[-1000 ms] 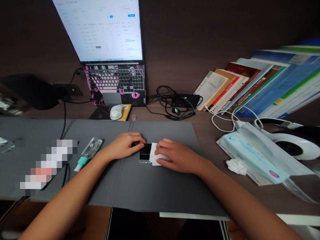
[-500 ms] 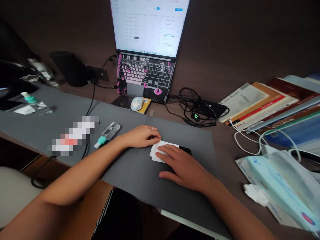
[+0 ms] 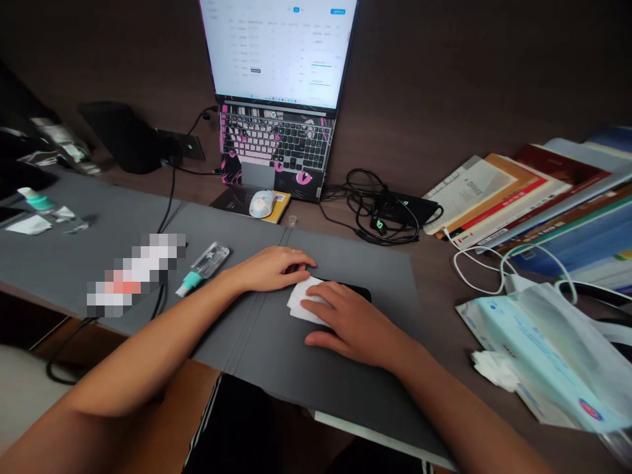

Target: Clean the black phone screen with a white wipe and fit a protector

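Observation:
A black phone (image 3: 363, 291) lies on the grey desk mat (image 3: 336, 388), partly covered by a folded white tissue (image 3: 300, 308). My right hand (image 3: 345, 317) rests over both, fingers stretched flat on the tissue and thumb spread apart on the near side. At the far left end of the phone is my left hand (image 3: 276, 268), its fingers lightly bent with a gap to the thumb. The thumb tip lies by the tissue's edge. Whether the left fingers touch the phone I cannot tell. A clear spray bottle with a mint collar (image 3: 210, 260) lies left of that hand.
Behind the mat stands an open laptop (image 3: 276, 141), with a mouse (image 3: 263, 204) in front. Black cables (image 3: 380, 210) lie right of it, near several books (image 3: 523, 197). A tissue pack (image 3: 538, 355) and a crumpled tissue (image 3: 495, 370) are at the right.
The tissue has shifted toward the near left under my right hand, showing more of the phone's far edge. My left fingers have straightened a little. The whole view has shifted slightly.

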### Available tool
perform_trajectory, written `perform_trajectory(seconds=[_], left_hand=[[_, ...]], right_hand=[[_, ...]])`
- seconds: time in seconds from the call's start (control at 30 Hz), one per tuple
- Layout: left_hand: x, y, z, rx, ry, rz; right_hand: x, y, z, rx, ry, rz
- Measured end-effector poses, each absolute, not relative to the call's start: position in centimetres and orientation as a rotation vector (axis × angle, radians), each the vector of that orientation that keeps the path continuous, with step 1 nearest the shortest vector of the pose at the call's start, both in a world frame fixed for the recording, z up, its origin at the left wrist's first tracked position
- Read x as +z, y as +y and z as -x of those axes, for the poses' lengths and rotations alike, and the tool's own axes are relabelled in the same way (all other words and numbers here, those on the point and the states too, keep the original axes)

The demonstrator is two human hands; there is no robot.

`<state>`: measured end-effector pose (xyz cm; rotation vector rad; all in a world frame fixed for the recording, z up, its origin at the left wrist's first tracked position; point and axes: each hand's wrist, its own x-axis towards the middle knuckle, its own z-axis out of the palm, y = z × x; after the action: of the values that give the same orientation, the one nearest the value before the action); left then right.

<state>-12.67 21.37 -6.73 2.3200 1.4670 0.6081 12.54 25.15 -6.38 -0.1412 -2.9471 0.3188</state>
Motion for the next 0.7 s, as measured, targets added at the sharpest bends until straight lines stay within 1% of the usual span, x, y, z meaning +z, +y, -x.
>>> perform_trajectory(seconds=[0.13,0.27,0.47,0.7], left_hand=[[-6.7,21.5,12.7,0.584,1.432,-2.35],[-6.7,21.4,12.7,0.58,1.396,-2.368],[-7.2,21.5,12.6,0.611,1.435,-2.357],[-7.4,21.7,12.5,0.616,1.379,-2.337]], right_hand=[[-6.1,25.4,-12.9,0.353,-2.927,0.201],[-6.4,25.6,-12.6,0.309,-2.902,0.282],[-6.9,24.7,-11.1,0.237,-2.951,0.187],[-6.7,24.3,-11.1,0.265,-2.946,-0.005]])
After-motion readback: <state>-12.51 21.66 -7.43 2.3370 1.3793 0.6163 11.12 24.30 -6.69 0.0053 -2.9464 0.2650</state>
